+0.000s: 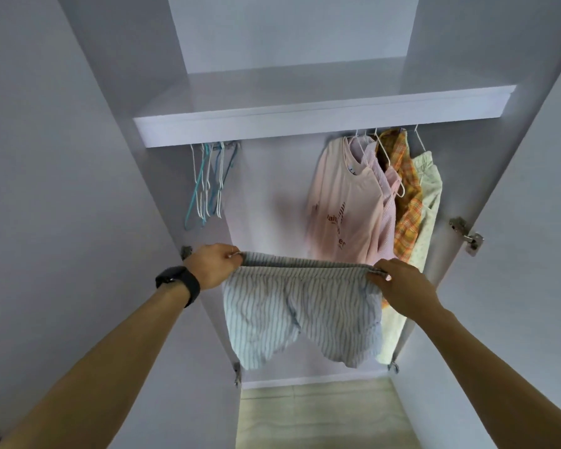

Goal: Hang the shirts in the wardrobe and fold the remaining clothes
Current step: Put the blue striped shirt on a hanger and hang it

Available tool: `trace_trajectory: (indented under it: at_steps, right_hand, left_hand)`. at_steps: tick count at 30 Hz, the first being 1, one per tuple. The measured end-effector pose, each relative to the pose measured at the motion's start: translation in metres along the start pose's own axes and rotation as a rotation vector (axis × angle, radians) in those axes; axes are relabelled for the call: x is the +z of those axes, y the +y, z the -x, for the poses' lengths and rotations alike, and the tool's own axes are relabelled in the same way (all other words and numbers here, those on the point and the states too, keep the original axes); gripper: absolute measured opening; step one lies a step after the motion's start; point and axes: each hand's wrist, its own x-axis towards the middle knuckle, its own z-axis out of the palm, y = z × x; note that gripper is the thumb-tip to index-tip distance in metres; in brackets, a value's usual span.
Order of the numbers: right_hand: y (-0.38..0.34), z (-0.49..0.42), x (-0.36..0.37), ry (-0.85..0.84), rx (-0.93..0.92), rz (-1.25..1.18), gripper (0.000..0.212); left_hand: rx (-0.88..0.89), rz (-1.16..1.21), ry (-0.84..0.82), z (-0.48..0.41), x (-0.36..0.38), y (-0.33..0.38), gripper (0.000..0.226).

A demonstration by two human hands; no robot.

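Observation:
A pair of grey-and-white striped shorts hangs spread in the air in front of the open white wardrobe. My left hand grips the left end of the waistband. My right hand grips the right end, so the waistband is stretched level between them. Both legs of the shorts dangle down. On the rail at the right hang several garments: a pink T-shirt with dark print, a pink striped shirt, an orange plaid shirt and a pale dotted garment.
Several bare blue and white hangers hang at the left of the rail. A deep shelf sits above the rail. Open doors stand on both sides, with metal hinges on the right door. Pale floor shows below.

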Motion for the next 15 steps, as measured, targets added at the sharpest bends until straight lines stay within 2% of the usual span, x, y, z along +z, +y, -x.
trace_trajectory:
  at_steps: [2, 6, 11, 15]
  right_hand:
    - [-0.013, -0.011, 0.012, -0.015, -0.037, -0.015, 0.027]
    - [-0.05, -0.04, 0.027, -0.023, -0.153, -0.059, 0.027]
    - [-0.075, -0.079, 0.035, -0.15, -0.265, 0.048, 0.017]
    - [-0.101, -0.113, 0.042, -0.193, -0.351, 0.086, 0.019]
  left_hand:
    - [-0.01, -0.059, 0.046, 0.007, -0.003, -0.005, 0.033]
    - [-0.029, -0.174, 0.073, 0.02, -0.019, -0.017, 0.021]
    - [-0.101, -0.353, 0.116, 0.043, -0.039, -0.018, 0.032]
    - [-0.185, -0.528, 0.298, 0.044, -0.053, -0.008, 0.034]
